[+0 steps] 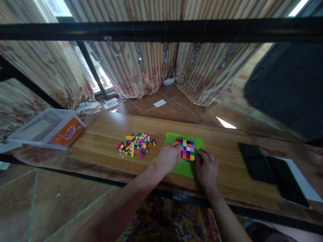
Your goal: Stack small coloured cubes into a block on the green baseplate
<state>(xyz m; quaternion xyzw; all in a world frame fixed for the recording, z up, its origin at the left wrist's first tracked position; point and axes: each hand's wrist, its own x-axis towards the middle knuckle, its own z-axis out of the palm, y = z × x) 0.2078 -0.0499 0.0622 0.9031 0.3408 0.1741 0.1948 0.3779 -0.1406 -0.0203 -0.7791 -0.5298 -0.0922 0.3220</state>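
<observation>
A patch of small multicoloured toy bricks [188, 148], set close together in rows, stands on a green studded baseplate [185, 168]. At the patch's left edge, my left hand [170, 156] has its fingers pinched together and pointing down. Whatever lies between those fingertips is hidden by the hand. My right hand [207, 167] is at the baseplate's right edge, its fingers curled against it and its thumb close to the bricks. To the left, a loose pile of small bricks [136, 144] in many colours is spread on the wooden board [101, 144].
A clear plastic box [37, 134] with an orange label stands at the far left. Two dark flat devices [256, 163] lie at the right, by a white sheet [306, 181]. A black metal bar [161, 31] crosses in front of the striped curtains [151, 70].
</observation>
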